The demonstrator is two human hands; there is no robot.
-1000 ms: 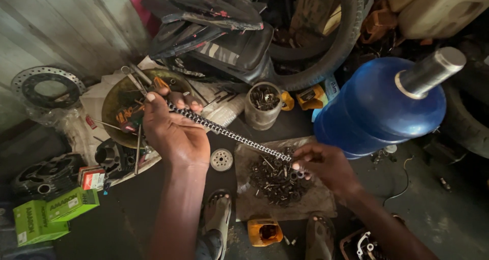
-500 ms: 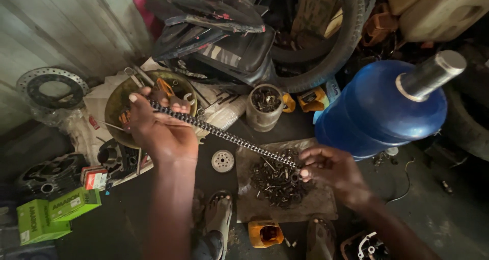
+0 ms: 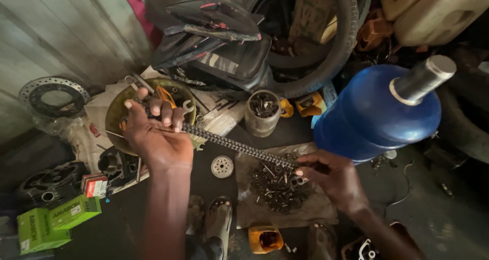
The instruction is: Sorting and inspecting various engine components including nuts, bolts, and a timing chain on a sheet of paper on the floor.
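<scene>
A greasy metal drive chain (image 3: 232, 145) is stretched taut between both hands. My left hand (image 3: 155, 132) grips its upper end over a round yellow-rimmed pan (image 3: 114, 112) of tools. My right hand (image 3: 328, 176) pinches the lower end above a pile of small bolts and metal parts (image 3: 277, 186) lying on a piece of cardboard (image 3: 244, 214). A small sprocket disc (image 3: 222, 166) lies on the dark floor under the chain.
A tin of bolts (image 3: 263, 112) stands behind the chain. A big blue water jug (image 3: 379, 112) with a metal pipe (image 3: 423, 79) sits right. Tyre (image 3: 341, 41), black fairings (image 3: 219, 41), brake disc (image 3: 51, 97), green boxes (image 3: 56, 219), my sandalled foot (image 3: 219, 224).
My left hand has lifted the chain's upper end further left and up over the pan, and my right hand has shifted slightly right, pulling the chain straighter.
</scene>
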